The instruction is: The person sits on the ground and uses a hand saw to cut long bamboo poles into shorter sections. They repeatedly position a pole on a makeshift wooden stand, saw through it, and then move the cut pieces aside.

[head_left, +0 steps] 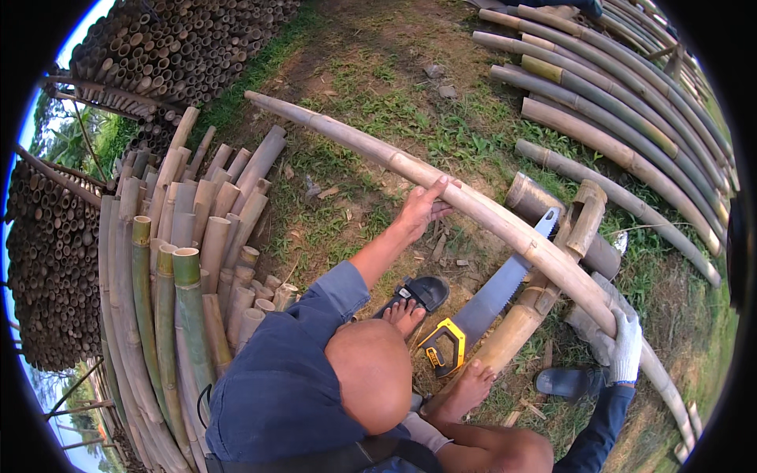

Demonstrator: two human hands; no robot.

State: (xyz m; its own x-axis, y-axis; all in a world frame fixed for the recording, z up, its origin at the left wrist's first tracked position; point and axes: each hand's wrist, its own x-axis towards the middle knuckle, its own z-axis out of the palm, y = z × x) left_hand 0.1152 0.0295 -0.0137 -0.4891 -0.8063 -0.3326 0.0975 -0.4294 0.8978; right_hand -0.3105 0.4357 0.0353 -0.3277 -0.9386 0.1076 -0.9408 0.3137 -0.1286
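Note:
A long, pale bamboo pole slants from the upper left to the lower right, across a notched bamboo support. My bare left hand grips its middle, thumb on top and fingers underneath. Farther down the pole, my right hand, in a white knit glove, is closed around it. Below the pole a handsaw with a yellow and black handle leans by the support, its blade tip showing beyond the pole. My bare foot presses on a thick bamboo piece of the support.
Cut bamboo lengths stand bundled at the left, with stacked poles behind. Long poles lie side by side at the upper right. A loose dark sandal rests on the grass near my right arm. My other foot wears a sandal.

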